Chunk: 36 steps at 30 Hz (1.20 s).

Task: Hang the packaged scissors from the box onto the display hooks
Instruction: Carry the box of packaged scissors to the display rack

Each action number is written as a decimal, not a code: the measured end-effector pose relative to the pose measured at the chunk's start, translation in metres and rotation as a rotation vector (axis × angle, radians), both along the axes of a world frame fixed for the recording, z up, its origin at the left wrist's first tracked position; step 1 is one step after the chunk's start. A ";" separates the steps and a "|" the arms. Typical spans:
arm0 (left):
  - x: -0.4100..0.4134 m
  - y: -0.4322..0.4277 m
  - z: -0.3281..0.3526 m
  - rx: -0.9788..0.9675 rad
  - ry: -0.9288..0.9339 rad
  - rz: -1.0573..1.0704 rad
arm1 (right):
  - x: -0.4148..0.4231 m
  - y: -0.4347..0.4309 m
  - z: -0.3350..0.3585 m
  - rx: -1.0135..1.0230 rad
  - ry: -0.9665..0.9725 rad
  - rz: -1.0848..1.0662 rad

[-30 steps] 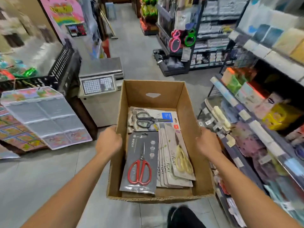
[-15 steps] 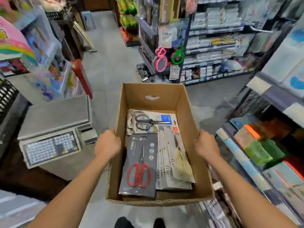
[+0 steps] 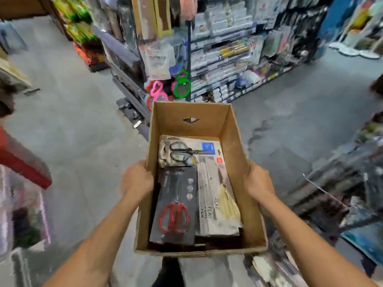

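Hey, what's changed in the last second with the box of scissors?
The person carried the box toward the rack of pink and green frames; the weighing scale left the view. Left hand and right hand still grip the box walls; scissor packs unshifted.

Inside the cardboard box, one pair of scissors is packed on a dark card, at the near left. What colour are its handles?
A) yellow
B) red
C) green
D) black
B: the scissors on the dark card in the cardboard box have red handles, while the black-handled pair lies at the far end.
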State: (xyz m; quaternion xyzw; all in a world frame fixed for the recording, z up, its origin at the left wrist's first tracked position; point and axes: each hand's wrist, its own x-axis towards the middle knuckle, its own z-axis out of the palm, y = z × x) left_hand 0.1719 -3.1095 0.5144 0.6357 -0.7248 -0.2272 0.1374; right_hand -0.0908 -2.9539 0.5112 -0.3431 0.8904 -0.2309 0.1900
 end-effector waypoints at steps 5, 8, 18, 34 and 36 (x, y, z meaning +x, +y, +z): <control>-0.091 -0.134 0.012 -0.012 -0.074 -0.208 | -0.058 -0.083 -0.003 0.048 0.032 -0.194; -0.160 -0.193 0.018 -0.007 -0.075 -0.361 | -0.105 -0.121 -0.009 0.053 0.021 -0.357; -0.426 -0.341 -0.005 0.000 -0.076 -0.527 | -0.318 -0.232 -0.033 0.019 0.018 -0.563; -0.874 -0.494 -0.003 0.082 -0.017 -0.621 | -0.722 -0.369 -0.009 0.058 0.098 -0.702; -0.932 -0.511 -0.006 0.085 -0.025 -0.647 | -0.779 -0.385 -0.009 0.080 0.100 -0.715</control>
